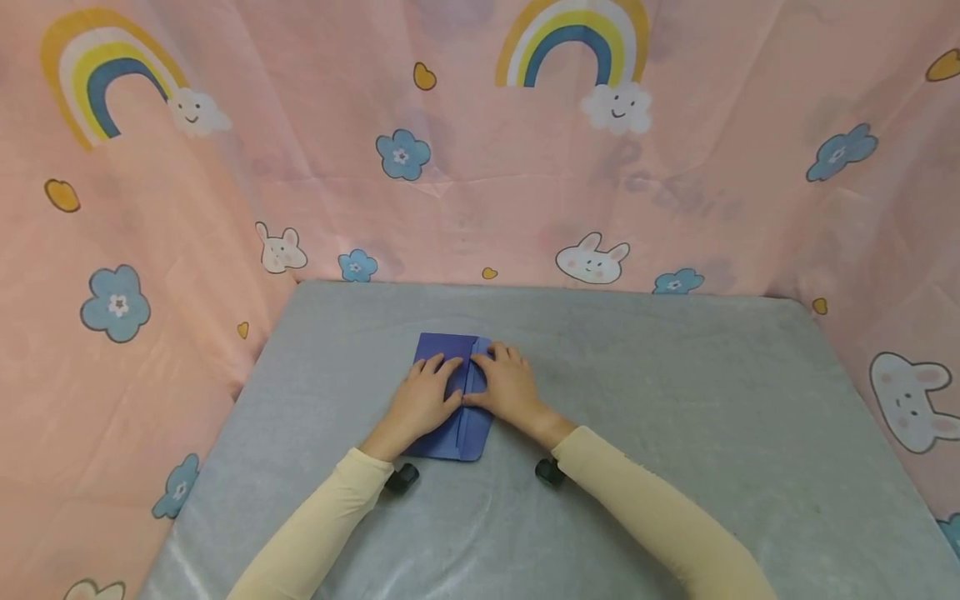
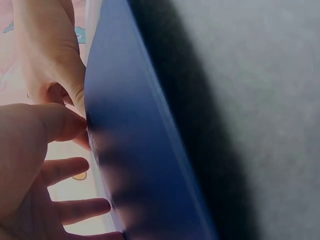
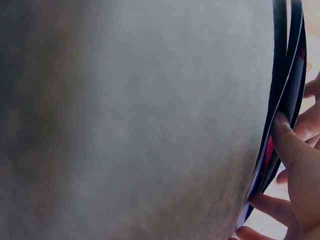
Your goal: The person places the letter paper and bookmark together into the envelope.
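Observation:
A flat blue envelope (image 1: 437,446) lies on the grey cloth, with a narrow flap (image 1: 472,433) along its right side. My left hand (image 1: 422,400) rests on its face, fingers fairly straight and spread, thumb near the flap's edge. On the right side, my right hand (image 1: 513,387) pinches the flap, its thumb and index fingertips at the flap's inner edge. Seen from the right wrist, the right thumb (image 3: 290,142) sits at a gap between dark layers, where a strip of red (image 3: 268,152) shows. In the left wrist view the envelope's (image 2: 135,125) near edge stands slightly off the cloth.
A grey cloth (image 1: 660,400) covers the table. Pink curtains (image 1: 480,200) with rainbows, rabbits and flowers surround it at the back and both sides. Small black devices (image 1: 402,477) sit under each wrist.

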Motion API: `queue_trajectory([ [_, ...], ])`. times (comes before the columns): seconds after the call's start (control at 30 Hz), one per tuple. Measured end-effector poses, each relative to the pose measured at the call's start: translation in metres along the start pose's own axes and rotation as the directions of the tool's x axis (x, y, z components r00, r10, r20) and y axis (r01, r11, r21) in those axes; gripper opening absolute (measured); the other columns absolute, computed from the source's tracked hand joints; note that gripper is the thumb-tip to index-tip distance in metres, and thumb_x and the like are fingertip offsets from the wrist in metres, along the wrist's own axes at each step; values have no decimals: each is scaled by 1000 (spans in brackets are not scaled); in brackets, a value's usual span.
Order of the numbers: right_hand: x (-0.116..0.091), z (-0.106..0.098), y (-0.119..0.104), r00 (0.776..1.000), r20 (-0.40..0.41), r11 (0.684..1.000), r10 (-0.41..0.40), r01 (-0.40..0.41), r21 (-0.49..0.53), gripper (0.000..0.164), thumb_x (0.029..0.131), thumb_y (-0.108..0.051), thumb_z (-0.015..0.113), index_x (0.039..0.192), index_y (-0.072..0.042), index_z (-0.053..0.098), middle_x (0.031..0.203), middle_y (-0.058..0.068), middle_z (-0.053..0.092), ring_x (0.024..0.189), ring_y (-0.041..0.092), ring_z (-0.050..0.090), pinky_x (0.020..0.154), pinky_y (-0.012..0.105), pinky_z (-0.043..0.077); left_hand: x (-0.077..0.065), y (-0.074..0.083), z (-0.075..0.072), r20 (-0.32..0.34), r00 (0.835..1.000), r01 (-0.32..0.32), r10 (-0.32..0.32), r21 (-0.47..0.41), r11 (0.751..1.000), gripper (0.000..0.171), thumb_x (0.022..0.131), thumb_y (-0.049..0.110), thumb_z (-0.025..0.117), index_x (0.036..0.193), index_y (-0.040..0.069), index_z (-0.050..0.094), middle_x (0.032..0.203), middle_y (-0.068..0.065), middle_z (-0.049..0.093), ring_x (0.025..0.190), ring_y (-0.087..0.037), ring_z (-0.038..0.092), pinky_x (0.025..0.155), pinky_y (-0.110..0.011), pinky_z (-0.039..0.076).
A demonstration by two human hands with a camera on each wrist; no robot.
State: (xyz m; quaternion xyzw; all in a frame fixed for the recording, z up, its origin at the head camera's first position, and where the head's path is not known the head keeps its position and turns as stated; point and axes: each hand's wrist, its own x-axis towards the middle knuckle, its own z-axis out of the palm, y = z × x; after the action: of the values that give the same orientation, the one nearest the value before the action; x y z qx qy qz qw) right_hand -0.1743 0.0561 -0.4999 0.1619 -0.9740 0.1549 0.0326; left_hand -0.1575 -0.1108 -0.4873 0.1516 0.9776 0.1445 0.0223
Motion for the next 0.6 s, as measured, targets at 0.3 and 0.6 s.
queue_trajectory([
  [0.3, 10, -5, 2, 1000, 13, 1000, 3, -3, 8, 72, 67, -55, 76, 126, -17, 60, 131, 16, 53, 117, 35, 50, 92, 52, 42, 3, -5, -1, 8, 999, -42, 42, -10, 999, 57, 90, 38, 59, 142, 23, 42, 144, -16, 45, 131, -45, 41, 103, -57, 39],
  [0.6, 10, -8, 17, 999, 29, 998, -37, 35, 56, 76, 67, -56, 76, 128, -17, 58, 130, 15, 52, 119, 34, 48, 93, 53, 42, 7, -9, -4, 60, 996, -71, 71, -2, 997, 61, 90, 42, 58, 145, 24, 38, 148, -16, 40, 135, -44, 37, 105, -57, 37],
])
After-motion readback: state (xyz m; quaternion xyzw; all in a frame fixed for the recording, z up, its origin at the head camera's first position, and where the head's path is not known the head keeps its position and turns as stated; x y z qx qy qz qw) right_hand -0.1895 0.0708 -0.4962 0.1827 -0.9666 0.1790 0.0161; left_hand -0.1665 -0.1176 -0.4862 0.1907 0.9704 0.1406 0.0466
